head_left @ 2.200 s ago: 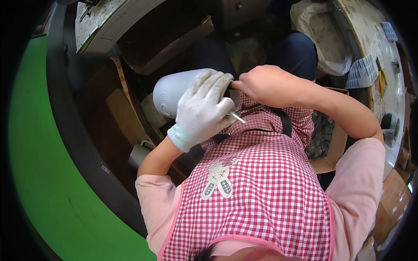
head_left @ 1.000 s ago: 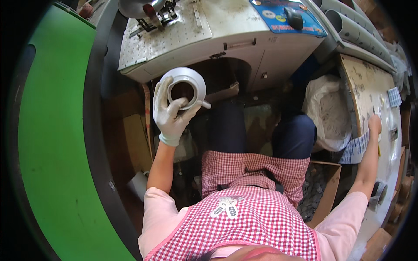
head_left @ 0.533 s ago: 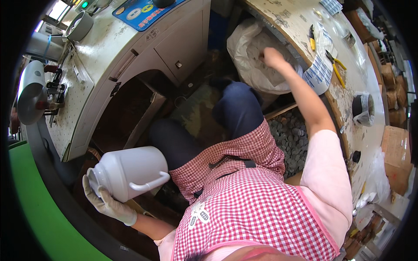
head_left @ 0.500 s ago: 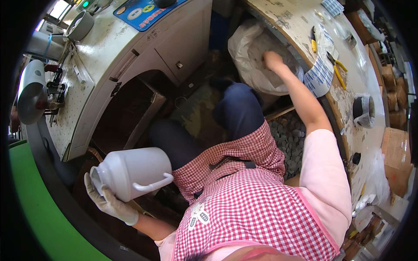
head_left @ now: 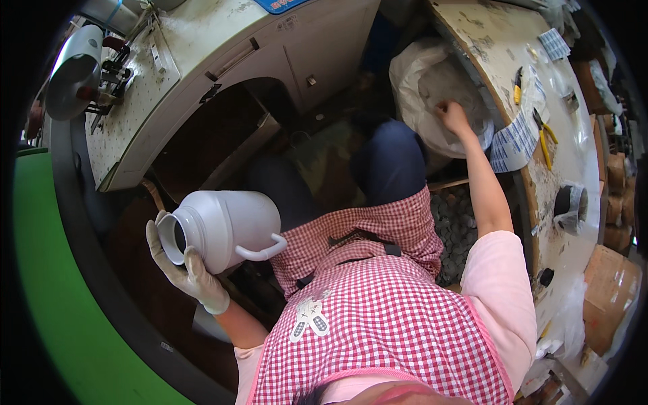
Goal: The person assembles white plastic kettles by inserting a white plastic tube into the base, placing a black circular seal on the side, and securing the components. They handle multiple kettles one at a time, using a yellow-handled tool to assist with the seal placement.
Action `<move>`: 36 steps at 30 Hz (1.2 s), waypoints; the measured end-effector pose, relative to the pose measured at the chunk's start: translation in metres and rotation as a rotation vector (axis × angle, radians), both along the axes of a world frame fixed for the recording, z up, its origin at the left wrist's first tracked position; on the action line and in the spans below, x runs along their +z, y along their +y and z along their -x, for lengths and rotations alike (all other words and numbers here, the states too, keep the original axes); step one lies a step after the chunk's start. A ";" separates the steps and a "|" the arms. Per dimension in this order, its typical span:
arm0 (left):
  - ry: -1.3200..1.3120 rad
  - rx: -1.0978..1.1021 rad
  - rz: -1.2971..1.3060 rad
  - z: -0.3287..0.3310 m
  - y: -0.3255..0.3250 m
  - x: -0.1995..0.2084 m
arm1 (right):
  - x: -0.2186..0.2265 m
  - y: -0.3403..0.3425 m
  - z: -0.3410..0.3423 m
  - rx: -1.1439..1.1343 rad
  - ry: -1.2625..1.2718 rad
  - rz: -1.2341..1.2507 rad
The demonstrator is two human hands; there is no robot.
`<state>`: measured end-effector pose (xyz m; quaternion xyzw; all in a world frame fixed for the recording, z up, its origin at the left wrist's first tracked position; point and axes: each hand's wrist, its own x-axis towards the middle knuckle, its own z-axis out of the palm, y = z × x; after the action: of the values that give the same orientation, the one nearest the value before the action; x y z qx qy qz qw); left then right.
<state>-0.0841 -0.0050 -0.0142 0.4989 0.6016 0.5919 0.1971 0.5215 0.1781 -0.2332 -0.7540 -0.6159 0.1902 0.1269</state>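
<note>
My left hand (head_left: 194, 278), in a pale work glove, grips a light grey plastic jug (head_left: 236, 219) by its open neck. The jug lies on its side beside my knee, mouth facing left, its loop handle towards me. My bare right hand (head_left: 455, 118) is at the opening of a white plastic bag (head_left: 410, 91) lining a bin. Its fingers are curled together, and whatever they may hold is hidden. Translucent material shows inside the bag.
On the right-hand worn table (head_left: 472, 30) are yellow-handled pliers (head_left: 544, 138), a second yellow-handled tool (head_left: 518, 86), blue-and-white printed sheeting (head_left: 511, 145) and a black roll (head_left: 571, 208). Many grey discs (head_left: 453, 226) lie beneath it. A white cabinet (head_left: 331, 57) stands at left.
The view has shifted, so the far-left bowl has left the picture. My right hand has drawn slightly towards the bag's near side. The jug stays in my left hand, its mouth turned more into view.
</note>
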 end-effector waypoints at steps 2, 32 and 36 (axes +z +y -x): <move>-0.003 -0.014 -0.018 0.000 -0.004 -0.002 | -0.009 -0.010 0.004 0.268 -0.290 -0.104; 0.528 -0.325 -0.230 -0.054 -0.014 0.024 | 0.301 -0.141 0.340 1.137 0.755 -0.296; 0.555 -0.349 -0.241 -0.058 -0.019 0.025 | 0.298 -0.151 0.357 1.132 0.294 -0.221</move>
<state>-0.0259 -0.0237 0.0109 0.7557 0.4637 0.4580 0.0641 0.1644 0.0272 0.0653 -0.2564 -0.9143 0.2653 0.1672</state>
